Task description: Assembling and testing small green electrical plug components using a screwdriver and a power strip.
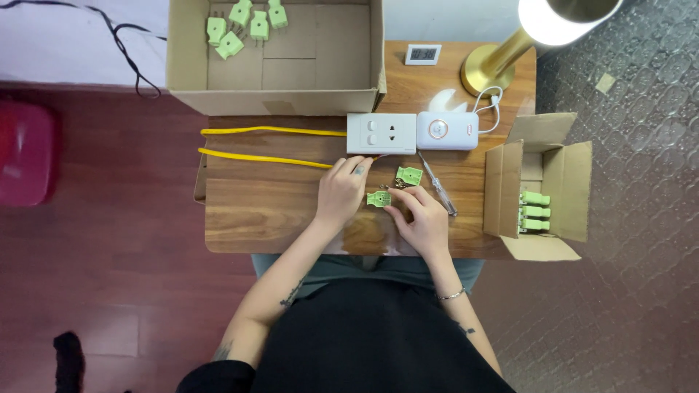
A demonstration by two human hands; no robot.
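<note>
Both hands' fingers pinching green plug half (pixel 378 199), left hand (pixel 341 191), right hand (pixel 424 218), open cardboard boxes behind (pixel 188 65) and right (pixel 575 191).

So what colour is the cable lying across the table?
Yellow. The cable shows best in the head view, running left from the white socket panel.

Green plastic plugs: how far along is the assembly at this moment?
Five green plastic plugs lie in the large cardboard box, apparently finished. In hand: the left hand and right hand work an opened green plug half, its other half beside them. Left: three more plugs in the small cardboard box.
</note>
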